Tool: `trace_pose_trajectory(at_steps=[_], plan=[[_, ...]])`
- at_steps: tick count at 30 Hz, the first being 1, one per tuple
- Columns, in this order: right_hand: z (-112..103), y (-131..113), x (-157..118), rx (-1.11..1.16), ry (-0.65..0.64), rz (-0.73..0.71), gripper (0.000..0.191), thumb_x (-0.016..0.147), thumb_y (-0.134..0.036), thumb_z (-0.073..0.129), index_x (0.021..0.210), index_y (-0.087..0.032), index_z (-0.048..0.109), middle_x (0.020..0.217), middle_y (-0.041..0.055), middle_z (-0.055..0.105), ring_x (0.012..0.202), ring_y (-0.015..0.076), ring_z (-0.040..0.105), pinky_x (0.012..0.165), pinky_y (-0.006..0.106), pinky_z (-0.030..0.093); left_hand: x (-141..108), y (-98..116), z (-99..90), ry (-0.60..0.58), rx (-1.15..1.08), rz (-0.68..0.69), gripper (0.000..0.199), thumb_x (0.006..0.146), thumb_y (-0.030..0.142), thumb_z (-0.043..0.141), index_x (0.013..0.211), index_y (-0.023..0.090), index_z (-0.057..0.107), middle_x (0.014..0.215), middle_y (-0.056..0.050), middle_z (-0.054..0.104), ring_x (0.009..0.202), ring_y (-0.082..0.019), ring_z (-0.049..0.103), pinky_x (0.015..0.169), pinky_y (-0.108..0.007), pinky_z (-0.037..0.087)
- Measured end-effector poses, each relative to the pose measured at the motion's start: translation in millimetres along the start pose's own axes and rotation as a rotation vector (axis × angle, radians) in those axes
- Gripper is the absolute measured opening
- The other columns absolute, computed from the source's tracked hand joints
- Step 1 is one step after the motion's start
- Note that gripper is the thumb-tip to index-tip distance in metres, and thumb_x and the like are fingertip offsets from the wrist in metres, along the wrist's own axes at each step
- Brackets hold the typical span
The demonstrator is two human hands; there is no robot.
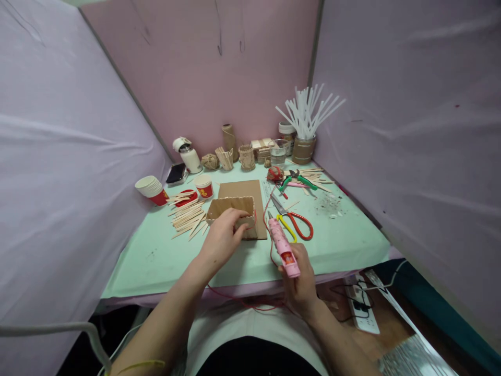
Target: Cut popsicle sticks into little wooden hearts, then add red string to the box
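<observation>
My left hand (pixel 226 232) grips the near wall of an open box (pixel 230 205) lined with craft sticks, its fingers reaching inside and its thumb on the outside. The box stands on a flat piece of brown cardboard (pixel 254 190). In my right hand (pixel 303 279) is a pink hot glue gun (pixel 279 237), its nozzle pointing away from me, right of the box and apart from it. A thin red cord (pixel 270 250) touches the box's right side and trails down toward my lap. Scissors (pixel 289 214) with red and yellow handles lie just beyond the glue gun.
Loose craft sticks (pixel 188 216) and paper cups (pixel 151 188) lie left. Green-handled pliers (pixel 297 180) and wood scraps lie at the right. Along the back stand a bottle (pixel 190 158), a glass of water (pixel 278 154) and a pot of white glue sticks (pixel 303 151). Fabric walls enclose the table.
</observation>
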State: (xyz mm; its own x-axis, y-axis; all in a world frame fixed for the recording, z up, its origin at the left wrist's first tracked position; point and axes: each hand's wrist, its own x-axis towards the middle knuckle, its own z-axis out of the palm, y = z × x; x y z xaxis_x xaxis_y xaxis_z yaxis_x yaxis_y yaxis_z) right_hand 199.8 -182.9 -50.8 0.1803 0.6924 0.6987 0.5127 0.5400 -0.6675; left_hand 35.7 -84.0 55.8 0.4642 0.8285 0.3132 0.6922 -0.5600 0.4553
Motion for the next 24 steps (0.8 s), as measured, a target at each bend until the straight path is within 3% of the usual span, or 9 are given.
trace_pose_trajectory(at_steps=[6, 9, 12, 17, 24], plan=[[-39.9, 30.1, 10.4, -0.381, 0.103, 0.074, 0.019, 0.093, -0.030, 0.045, 0.108, -0.019, 0.050, 0.096, 0.0099, 0.057, 0.087, 0.0256, 0.051, 0.075, 0.040, 0.041, -3.4, 2.7, -2.4, 0.027, -0.007, -0.024, 0.019, 0.088, 0.020, 0.053, 0.106, 0.019, 0.060, 0.104, -0.006, 0.062, 0.068, -0.014, 0.057, 0.073, -0.032, 0.049], [-64.4, 50.7, 15.9, -0.657, 0.065, 0.171, 0.026, 0.091, -0.033, 0.045, 0.109, -0.015, 0.053, 0.095, 0.0136, 0.059, 0.089, 0.0294, 0.050, 0.079, 0.044, 0.040, -6.6, 3.3, -1.5, 0.055, -0.021, -0.040, 0.023, 0.089, 0.024, 0.053, 0.111, 0.019, 0.057, 0.109, -0.007, 0.056, 0.059, -0.010, 0.052, 0.069, -0.032, 0.050], [-79.5, 62.0, 18.7, -0.895, -0.017, 0.271, 0.029, 0.088, -0.030, 0.048, 0.106, -0.010, 0.057, 0.090, 0.0162, 0.061, 0.085, 0.0313, 0.051, 0.077, 0.045, 0.040, -11.0, 4.9, 0.7, 0.101, -0.012, -0.040, 0.028, 0.087, 0.027, 0.056, 0.115, 0.019, 0.055, 0.111, -0.008, 0.051, 0.065, -0.012, 0.054, 0.067, -0.031, 0.050], [-81.1, 56.3, 18.5, -1.084, -0.067, 0.424, 0.036, 0.086, -0.037, 0.055, 0.109, -0.009, 0.059, 0.094, 0.0189, 0.062, 0.086, 0.0339, 0.051, 0.068, 0.041, 0.039, -21.0, 11.3, 5.4, 0.166, 0.046, -0.028, 0.029, 0.085, 0.025, 0.059, 0.113, 0.019, 0.053, 0.113, -0.010, 0.046, 0.089, -0.019, 0.057, 0.071, -0.031, 0.051], [-80.0, 38.3, 19.2, -1.043, -0.024, 0.359, 0.060, 0.085, -0.047, 0.056, 0.131, -0.010, 0.043, 0.121, 0.0244, 0.052, 0.106, 0.0399, 0.047, 0.077, 0.049, 0.039, -24.7, 12.8, 8.2, 0.169, 0.058, 0.054, 0.005, 0.090, 0.019, 0.051, 0.089, 0.021, 0.056, 0.088, -0.003, 0.056, 0.079, -0.016, 0.058, 0.070, -0.028, 0.047]])
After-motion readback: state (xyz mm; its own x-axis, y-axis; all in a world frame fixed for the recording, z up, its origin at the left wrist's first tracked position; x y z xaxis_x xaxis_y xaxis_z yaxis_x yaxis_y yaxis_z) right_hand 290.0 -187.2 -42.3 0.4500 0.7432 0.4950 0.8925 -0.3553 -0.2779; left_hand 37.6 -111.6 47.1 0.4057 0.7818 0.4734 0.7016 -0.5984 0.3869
